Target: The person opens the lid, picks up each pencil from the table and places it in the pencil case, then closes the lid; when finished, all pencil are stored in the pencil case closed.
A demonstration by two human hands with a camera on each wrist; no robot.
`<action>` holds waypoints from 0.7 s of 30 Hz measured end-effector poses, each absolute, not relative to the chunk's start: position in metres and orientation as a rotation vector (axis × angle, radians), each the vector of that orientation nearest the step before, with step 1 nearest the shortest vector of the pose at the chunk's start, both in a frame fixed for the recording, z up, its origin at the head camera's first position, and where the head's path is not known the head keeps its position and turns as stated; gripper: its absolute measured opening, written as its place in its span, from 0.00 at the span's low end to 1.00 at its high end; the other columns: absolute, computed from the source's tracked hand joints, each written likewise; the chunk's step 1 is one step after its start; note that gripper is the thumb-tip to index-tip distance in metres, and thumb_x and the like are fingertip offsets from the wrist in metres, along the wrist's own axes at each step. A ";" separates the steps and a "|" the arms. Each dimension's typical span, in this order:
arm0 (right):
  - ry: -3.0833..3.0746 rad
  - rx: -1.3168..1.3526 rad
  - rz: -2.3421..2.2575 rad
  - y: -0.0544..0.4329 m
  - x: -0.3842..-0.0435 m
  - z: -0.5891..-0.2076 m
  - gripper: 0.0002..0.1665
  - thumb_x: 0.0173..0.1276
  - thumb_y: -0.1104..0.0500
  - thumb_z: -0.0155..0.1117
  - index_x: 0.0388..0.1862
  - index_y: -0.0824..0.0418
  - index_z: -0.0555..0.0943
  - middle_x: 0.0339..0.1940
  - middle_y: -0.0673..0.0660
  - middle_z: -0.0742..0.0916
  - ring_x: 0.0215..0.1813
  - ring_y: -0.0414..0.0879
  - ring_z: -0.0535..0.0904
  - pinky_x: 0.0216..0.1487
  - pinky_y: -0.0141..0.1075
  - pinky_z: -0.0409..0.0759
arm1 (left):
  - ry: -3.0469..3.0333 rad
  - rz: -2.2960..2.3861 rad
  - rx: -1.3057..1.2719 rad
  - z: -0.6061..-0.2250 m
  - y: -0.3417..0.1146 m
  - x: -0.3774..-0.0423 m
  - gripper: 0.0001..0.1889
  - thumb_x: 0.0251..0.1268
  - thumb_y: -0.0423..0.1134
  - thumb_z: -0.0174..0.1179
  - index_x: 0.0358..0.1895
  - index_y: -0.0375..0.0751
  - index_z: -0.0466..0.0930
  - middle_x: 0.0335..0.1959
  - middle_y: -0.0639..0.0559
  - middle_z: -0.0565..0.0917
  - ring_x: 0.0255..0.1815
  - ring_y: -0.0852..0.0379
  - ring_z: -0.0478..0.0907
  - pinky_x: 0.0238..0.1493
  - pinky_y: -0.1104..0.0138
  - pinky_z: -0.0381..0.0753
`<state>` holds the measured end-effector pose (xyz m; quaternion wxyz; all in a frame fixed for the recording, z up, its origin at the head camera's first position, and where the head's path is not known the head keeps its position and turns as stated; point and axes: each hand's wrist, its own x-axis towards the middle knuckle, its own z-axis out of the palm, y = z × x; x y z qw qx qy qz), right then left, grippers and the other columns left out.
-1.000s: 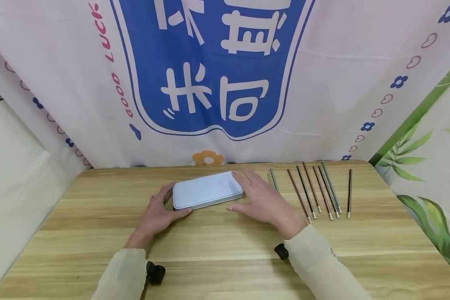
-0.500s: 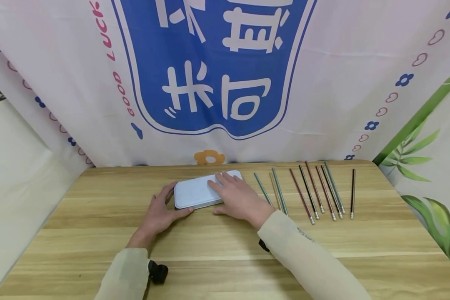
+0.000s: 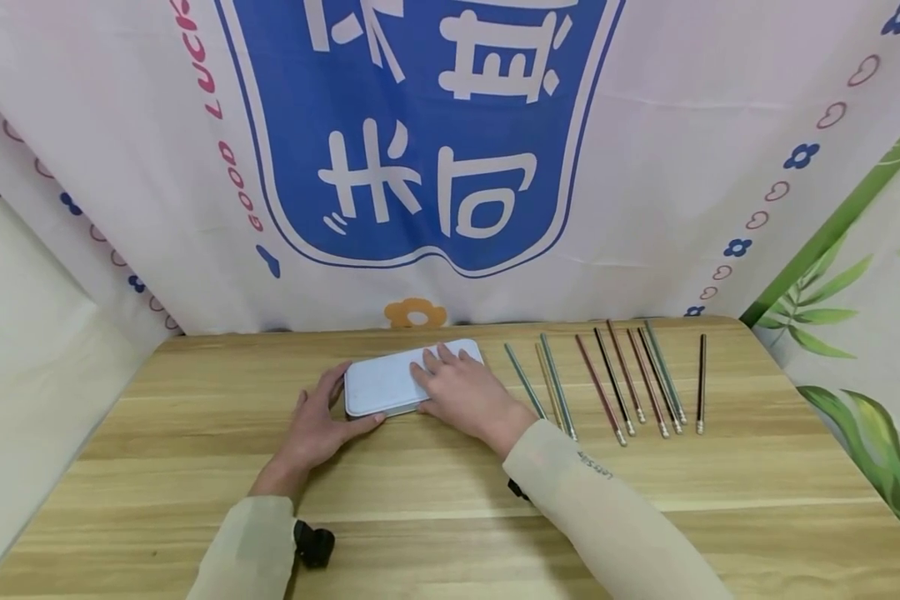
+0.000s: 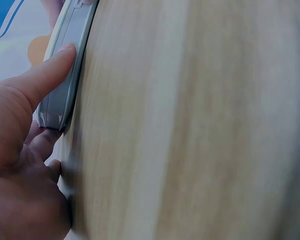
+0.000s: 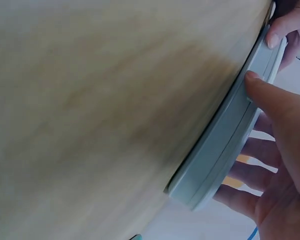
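A flat, pale blue-white tin pencil case point(image 3: 381, 385) lies on the wooden table near its back edge, lid down. My left hand point(image 3: 317, 427) grips its left end, with the thumb point(image 4: 62, 60) on the front side and the fingers round the end. Over the right half of the lid lies my right hand point(image 3: 467, 395), fingers spread on top. Its thumb point(image 5: 262, 90) presses the front side by the lid seam, as the right wrist view shows. The contents of the case are hidden.
Several pencils with white eraser ends, such as a red pencil point(image 3: 598, 385) and a green pencil point(image 3: 525, 379), lie in a loose row right of the case. A printed cloth point(image 3: 645, 192) hangs behind the table.
My right hand has moved left from the case's right end onto the lid, uncovering pencils beside it. The left hand keeps its grip, and the case stays in place.
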<state>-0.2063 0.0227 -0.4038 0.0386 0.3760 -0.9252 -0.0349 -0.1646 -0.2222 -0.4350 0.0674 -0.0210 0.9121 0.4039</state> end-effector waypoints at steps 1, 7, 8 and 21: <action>-2.822 1.157 -0.139 0.021 -0.206 -0.404 0.38 0.82 0.40 0.63 0.81 0.57 0.73 0.81 0.63 0.77 0.82 0.61 0.73 0.77 0.54 0.79 | 2.747 1.214 -0.066 -0.435 -0.223 -0.164 0.57 0.65 0.53 0.77 0.88 0.42 0.49 0.88 0.34 0.56 0.89 0.35 0.52 0.88 0.36 0.25; -2.663 1.139 -0.404 0.015 -0.199 -0.406 0.37 0.83 0.39 0.61 0.78 0.62 0.76 0.75 0.65 0.82 0.76 0.60 0.80 0.70 0.49 0.86 | 2.752 1.200 -0.054 -0.436 -0.222 -0.166 0.57 0.65 0.54 0.77 0.88 0.42 0.49 0.88 0.35 0.56 0.89 0.36 0.53 0.88 0.36 0.26; -2.644 1.131 -0.418 0.015 -0.198 -0.406 0.37 0.83 0.39 0.61 0.78 0.62 0.76 0.75 0.65 0.83 0.75 0.60 0.81 0.69 0.48 0.87 | 2.755 1.208 -0.047 -0.436 -0.221 -0.167 0.56 0.65 0.54 0.77 0.87 0.42 0.50 0.88 0.35 0.57 0.89 0.36 0.53 0.88 0.36 0.26; -2.740 1.098 -0.296 0.013 -0.200 -0.408 0.37 0.82 0.40 0.63 0.79 0.60 0.75 0.78 0.64 0.80 0.79 0.60 0.77 0.74 0.48 0.83 | 2.739 1.207 -0.039 -0.433 -0.221 -0.166 0.56 0.66 0.53 0.76 0.88 0.41 0.48 0.89 0.34 0.55 0.89 0.33 0.52 0.88 0.35 0.25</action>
